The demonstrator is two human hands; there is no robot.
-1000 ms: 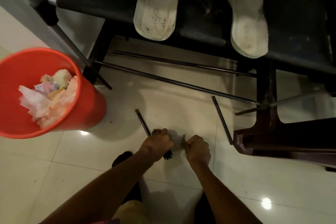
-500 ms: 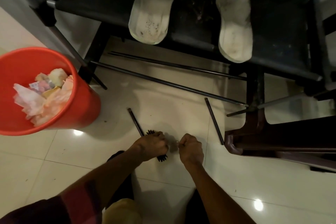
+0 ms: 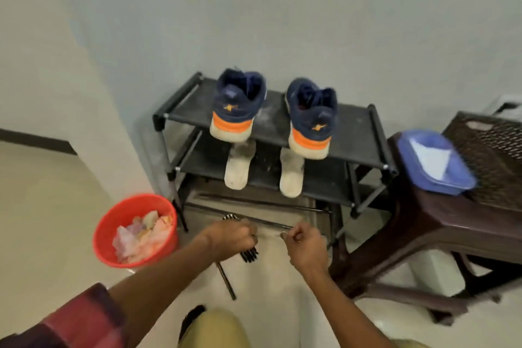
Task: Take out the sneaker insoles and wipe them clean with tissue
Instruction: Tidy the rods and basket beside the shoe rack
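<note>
Rack (image 3: 353, 127) dead ahead against the wall. Stool (image 3: 423, 215) just beside it on my right, red bin (image 3: 127, 207) of scrap on the floor to my left. Sneakers (image 3: 238, 104) on the top shelf, heels toward me and overhanging the front edge. Blue tub (image 3: 440, 185) on the stool, tissue (image 3: 429, 158) inside.

Insoles (image 3: 238, 169) are already out, on the shelf below, one under each sneaker. Long axes run front to back, near ends poking past the shelf edge toward me. Both look grubby, so I read the wiping as not finished.

Both hands are low in front of the rack. Left hand (image 3: 228, 237): fingers curled round a black brush (image 3: 248, 254), bristles showing either side of the fist. Right hand (image 3: 306, 246): fingers pinching a small metal bit (image 3: 282, 233), can't tell what it is.

Key geometry: insoles lie up and forward of the fingers, each hand nearer the insole on its own side. Tissue is up-right, nearer the right hand.

In the way: both hands are full, so something gets put down first. Sneaker heels hang over the insoles, so I'd pull them out toward me, not up. Loose rod (image 3: 226, 280) on the floor under the left wrist.
</note>
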